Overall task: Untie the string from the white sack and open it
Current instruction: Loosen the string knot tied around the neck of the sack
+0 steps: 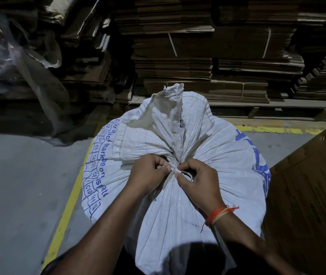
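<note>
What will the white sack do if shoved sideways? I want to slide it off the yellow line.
The white sack bulges full, so it is probably heavy and would drag rather than slide. Its woven cloth creases at the tied neck, so it likely dents where pushed. Its broad body makes tipping seem unlikely.

white sack (207,147), blue "C5", "C6", "C10"

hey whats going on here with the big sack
A person is working at the knot on a large white sack that stands on the floor. Both hands sit at the gathered neck: the left hand and the right hand each pinch the white string tied around it. The neck is still bunched tight, so the sack is not open yet. Stacks of flattened cardboard stand behind it, and a yellow floor line runs past on the left.
</note>
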Available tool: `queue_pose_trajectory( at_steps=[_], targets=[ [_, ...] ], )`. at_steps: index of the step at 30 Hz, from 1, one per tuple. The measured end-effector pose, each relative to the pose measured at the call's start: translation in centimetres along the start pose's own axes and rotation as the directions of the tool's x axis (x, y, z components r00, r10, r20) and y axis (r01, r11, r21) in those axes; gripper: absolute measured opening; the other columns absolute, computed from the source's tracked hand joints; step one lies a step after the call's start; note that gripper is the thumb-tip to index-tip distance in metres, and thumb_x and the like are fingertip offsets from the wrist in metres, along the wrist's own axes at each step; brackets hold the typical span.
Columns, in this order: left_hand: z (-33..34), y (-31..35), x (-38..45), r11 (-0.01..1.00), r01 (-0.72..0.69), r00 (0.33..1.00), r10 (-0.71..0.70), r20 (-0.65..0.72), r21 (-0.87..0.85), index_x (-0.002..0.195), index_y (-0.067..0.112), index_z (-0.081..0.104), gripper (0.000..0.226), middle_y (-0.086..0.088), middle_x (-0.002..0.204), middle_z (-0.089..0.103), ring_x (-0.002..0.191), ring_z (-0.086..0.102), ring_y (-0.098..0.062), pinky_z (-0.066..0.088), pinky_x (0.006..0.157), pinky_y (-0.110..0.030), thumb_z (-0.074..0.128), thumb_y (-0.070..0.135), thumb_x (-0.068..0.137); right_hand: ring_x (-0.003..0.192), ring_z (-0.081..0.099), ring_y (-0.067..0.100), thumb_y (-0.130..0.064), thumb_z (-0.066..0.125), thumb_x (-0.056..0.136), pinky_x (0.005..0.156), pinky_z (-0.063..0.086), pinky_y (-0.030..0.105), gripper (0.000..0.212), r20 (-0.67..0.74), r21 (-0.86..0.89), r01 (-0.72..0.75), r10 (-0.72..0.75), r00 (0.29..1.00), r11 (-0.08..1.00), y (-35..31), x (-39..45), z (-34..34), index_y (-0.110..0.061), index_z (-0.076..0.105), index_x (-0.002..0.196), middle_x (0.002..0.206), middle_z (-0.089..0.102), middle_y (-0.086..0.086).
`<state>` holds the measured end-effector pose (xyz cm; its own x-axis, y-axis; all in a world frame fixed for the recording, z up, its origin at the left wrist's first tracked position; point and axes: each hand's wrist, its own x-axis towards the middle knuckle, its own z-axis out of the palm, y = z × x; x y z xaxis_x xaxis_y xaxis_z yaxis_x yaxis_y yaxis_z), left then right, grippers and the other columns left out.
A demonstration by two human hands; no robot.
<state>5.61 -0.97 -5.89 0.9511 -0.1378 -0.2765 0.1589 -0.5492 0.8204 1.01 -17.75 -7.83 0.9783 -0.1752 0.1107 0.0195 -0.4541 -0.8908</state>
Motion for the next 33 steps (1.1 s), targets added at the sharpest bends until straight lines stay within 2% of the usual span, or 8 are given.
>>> queue_pose_trajectory(
  at_steps=[3, 8, 14, 18, 23, 25, 27, 33],
  targets=[
    [0.1, 0.1, 0.0, 1.0, 0.014, 1.0, -0.014, 0.012, -0.027, 0.066, 0.026, 0.074, 0.013, 0.008, 0.054, 0.065, 0.052, 0.055, -0.005, 0.047, 0.065, -0.028, 0.064, 0.032, 0.072, 0.077, 0.071, 0.006, -0.011, 0.082, 0.076, 0.076, 0.059, 0.03, 0.014, 0.002, -0.008, 0.0, 0.0, 1.0, 1.0, 0.0, 0.0, 0.0, -0.019, 0.071, 0.078, 0.075, 0.073, -0.009],
    [0.2, 0.0, 0.2, 0.999, 0.013, 1.0, -0.012, 0.018, -0.032, 0.066, 0.026, 0.074, 0.015, 0.005, 0.059, 0.069, 0.055, 0.057, -0.006, 0.047, 0.065, -0.027, 0.062, 0.034, 0.07, 0.077, 0.071, 0.007, -0.01, 0.082, 0.077, 0.076, 0.059, 0.03, 0.014, 0.006, -0.001, -0.007, 0.007, 1.0, 1.0, 0.0, 0.0, -0.1, -0.018, 0.071, 0.078, 0.075, 0.073, -0.009],
    [0.5, -0.3, 0.2, 0.998, 0.011, 1.0, -0.011, 0.003, -0.055, 0.075, 0.018, 0.079, 0.022, -0.012, 0.073, 0.077, 0.058, 0.057, -0.01, 0.047, 0.066, -0.028, 0.065, 0.035, 0.071, 0.077, 0.07, 0.008, -0.009, 0.082, 0.077, 0.075, 0.059, 0.028, 0.013, 0.012, -0.014, 0.008, -0.008, 1.0, 1.0, -0.1, 0.0, -0.1, -0.018, 0.071, 0.078, 0.075, 0.072, -0.007],
    [0.5, -0.5, 0.3, 0.998, 0.003, 1.0, -0.003, 0.003, -0.055, 0.077, 0.018, 0.079, 0.011, -0.005, 0.064, 0.072, 0.058, 0.055, -0.009, 0.045, 0.065, -0.027, 0.072, 0.025, 0.081, 0.077, 0.071, 0.008, -0.01, 0.082, 0.077, 0.075, 0.059, 0.03, 0.013, 0.009, -0.014, 0.008, -0.008, 1.0, 1.0, -0.1, -0.1, -0.1, -0.018, 0.071, 0.078, 0.075, 0.073, -0.008],
    [0.1, -0.8, 0.3, 0.998, -0.014, 1.0, 0.015, 0.019, -0.056, 0.074, 0.02, 0.077, 0.013, 0.007, 0.055, 0.061, 0.051, 0.05, -0.007, 0.042, 0.061, -0.025, 0.073, 0.018, 0.086, 0.078, 0.071, 0.007, -0.011, 0.082, 0.077, 0.076, 0.06, 0.03, 0.013, 0.011, -0.015, 0.003, -0.003, 1.0, 1.0, -0.2, -0.1, -0.1, -0.019, 0.072, 0.078, 0.075, 0.073, -0.009],
    [-0.1, -0.8, 0.3, 1.0, -0.023, 1.0, 0.023, -0.013, -0.012, 0.077, 0.018, 0.077, 0.012, 0.007, 0.057, 0.064, 0.052, 0.054, -0.007, 0.045, 0.06, -0.024, 0.074, 0.016, 0.088, 0.078, 0.071, 0.007, -0.011, 0.082, 0.077, 0.077, 0.06, 0.031, 0.014, 0.006, -0.011, -0.003, 0.003, 1.0, 1.0, -0.3, -0.1, -0.2, -0.02, 0.072, 0.078, 0.075, 0.073, -0.01],
    [-0.4, -0.8, 0.3, 0.999, -0.03, 0.999, 0.031, -0.036, 0.021, 0.078, 0.019, 0.076, 0.01, 0.006, 0.063, 0.069, 0.059, 0.059, -0.007, 0.049, 0.066, -0.026, 0.075, 0.016, 0.087, 0.079, 0.072, 0.007, -0.011, 0.083, 0.077, 0.078, 0.06, 0.032, 0.014, 0.007, 0.0, -0.012, 0.012, 1.0, 1.0, -0.3, -0.1, -0.2, -0.02, 0.072, 0.078, 0.076, 0.074, -0.01],
    [-0.4, -0.9, 0.5, 0.999, -0.04, 0.999, 0.041, -0.019, 0.021, 0.072, 0.025, 0.075, 0.015, 0.002, 0.066, 0.072, 0.063, 0.06, -0.007, 0.05, 0.07, -0.027, 0.076, 0.018, 0.086, 0.079, 0.072, 0.007, -0.011, 0.083, 0.078, 0.079, 0.061, 0.034, 0.014, 0.016, 0.008, -0.018, 0.018, 1.0, 1.0, -0.2, -0.1, -0.2, -0.02, 0.072, 0.078, 0.076, 0.073, -0.009]
  ],
)
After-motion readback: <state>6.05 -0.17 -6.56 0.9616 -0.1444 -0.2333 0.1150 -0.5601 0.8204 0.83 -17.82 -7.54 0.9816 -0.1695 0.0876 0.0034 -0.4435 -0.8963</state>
